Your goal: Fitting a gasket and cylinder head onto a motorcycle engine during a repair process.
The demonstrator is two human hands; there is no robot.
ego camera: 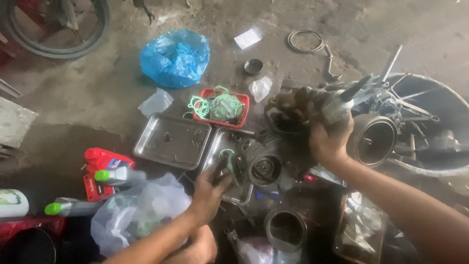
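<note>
Parts-sorting is under way: the left hand closes on a small part at the tray edge; the right hand grips a tube above the floor. Next needs careful placement.

1. Blue bag, upper centre-left, crumpled.
2. Red carton, lower left, with a blue-white label.
3. Grey bottles, green caps, lying beside the carton.
4. White slip, top centre.
5. Clear bags, mid-frame.

Both forearms reach forward, bare. The left hand sits low, fingers curled downward and closed in a grip; the right hand is raised higher, fist wrapped tight, knuckles up.
</note>
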